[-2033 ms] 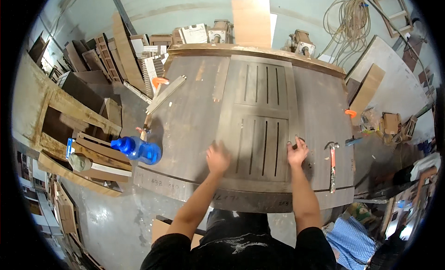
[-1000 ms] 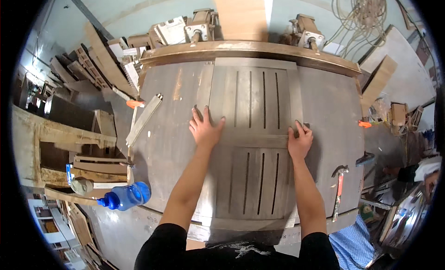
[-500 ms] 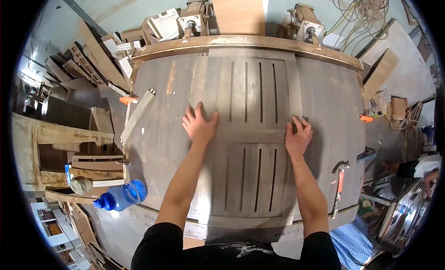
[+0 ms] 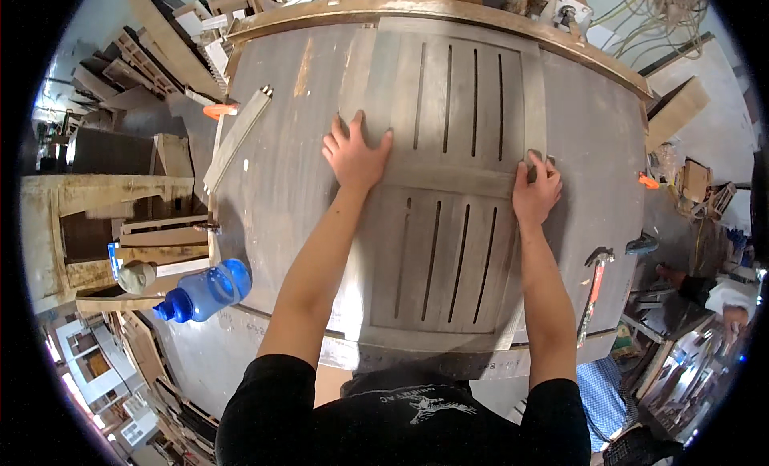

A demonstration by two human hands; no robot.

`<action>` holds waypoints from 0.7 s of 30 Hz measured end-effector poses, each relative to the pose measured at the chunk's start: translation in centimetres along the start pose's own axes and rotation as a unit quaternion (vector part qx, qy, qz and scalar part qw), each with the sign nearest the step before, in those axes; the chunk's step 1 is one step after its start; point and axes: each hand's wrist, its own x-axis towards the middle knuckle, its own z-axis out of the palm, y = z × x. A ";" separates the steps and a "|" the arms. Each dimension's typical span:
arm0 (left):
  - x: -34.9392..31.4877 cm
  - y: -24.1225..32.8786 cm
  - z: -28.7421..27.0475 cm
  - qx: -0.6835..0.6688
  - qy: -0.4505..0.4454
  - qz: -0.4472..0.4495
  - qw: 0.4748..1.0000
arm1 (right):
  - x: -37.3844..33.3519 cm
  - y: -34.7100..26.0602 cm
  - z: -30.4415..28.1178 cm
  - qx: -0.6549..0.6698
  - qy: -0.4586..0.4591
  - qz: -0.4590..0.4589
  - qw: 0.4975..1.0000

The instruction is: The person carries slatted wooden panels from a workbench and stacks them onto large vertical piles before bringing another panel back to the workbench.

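A grey-brown wooden door panel [image 4: 448, 178] with two sets of long slots lies flat on the worktable [image 4: 280, 226]. My left hand [image 4: 358, 155] rests at its left edge near the middle rail, fingers spread, thumb toward the panel. At the opposite edge, my right hand [image 4: 538, 192] has its fingers bent round the right stile, the thumb on top. The undersides of the right fingertips are hidden. A claw hammer [image 4: 593, 290] with a red handle lies to the right of my right forearm.
A loose wooden strip [image 4: 239, 138] lies at the table's left. A blue water bottle [image 4: 204, 291] is at the near left. Along the far edge runs a wooden rail [image 4: 448, 8], with a clamp cylinder [image 4: 569, 16] behind it. Another person's hand [image 4: 734, 315] shows at far right.
The whole scene has shifted upward in the view, and the panel and hammer slightly rightward. Both hands keep about the same places on the panel's edges.
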 end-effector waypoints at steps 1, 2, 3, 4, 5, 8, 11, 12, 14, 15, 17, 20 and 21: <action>0.0 -0.1 0.0 -0.002 0.007 0.006 1.000 | 0.0 -0.4 -0.2 -0.001 -0.006 0.007 1.000; 0.0 -0.1 -0.1 -0.001 0.006 0.003 1.000 | -0.1 -0.4 -0.1 0.000 -0.009 0.005 1.000; -0.2 -0.1 -0.2 -0.001 0.000 0.003 1.000 | -0.3 -0.2 -0.1 0.000 -0.011 0.007 1.000; -0.3 -0.2 -0.2 -0.001 -0.005 0.004 1.000 | -0.4 -0.1 -0.1 0.001 -0.012 0.009 1.000; -0.4 -0.2 -0.2 -0.001 -0.005 0.004 1.000 | -0.5 -0.1 -0.1 0.001 -0.012 0.009 1.000; -0.9 -0.6 -0.3 0.001 -0.006 0.005 1.000 | -0.9 -0.4 -0.5 0.003 -0.012 0.005 1.000; -1.2 -0.6 -0.4 0.003 -0.018 -0.002 1.000 | -1.2 -0.4 -0.4 -0.020 -0.028 0.037 0.999; -1.3 -0.7 -0.2 0.001 -0.009 0.001 1.000 | -1.2 0.1 -0.2 -0.022 -0.013 0.013 1.000; -1.3 -1.1 0.3 0.015 -0.011 -0.004 1.000 | -1.1 0.9 1.1 -0.017 -0.018 -0.014 1.000; -1.2 -0.9 0.3 0.005 -0.003 -0.005 1.000 | -1.0 1.2 1.2 -0.025 -0.007 -0.024 0.999; -0.8 -1.1 0.5 -0.006 0.020 -0.003 1.000 | -0.7 1.0 1.3 -0.022 0.004 -0.047 0.999; -0.6 -0.6 1.2 -0.025 0.010 -0.013 1.000 | 0.1 1.6 0.6 -0.003 -0.011 -0.071 0.997; -0.7 -0.8 1.5 -0.016 -0.002 -0.016 1.000 | -0.1 1.4 0.6 -0.001 -0.026 -0.067 0.997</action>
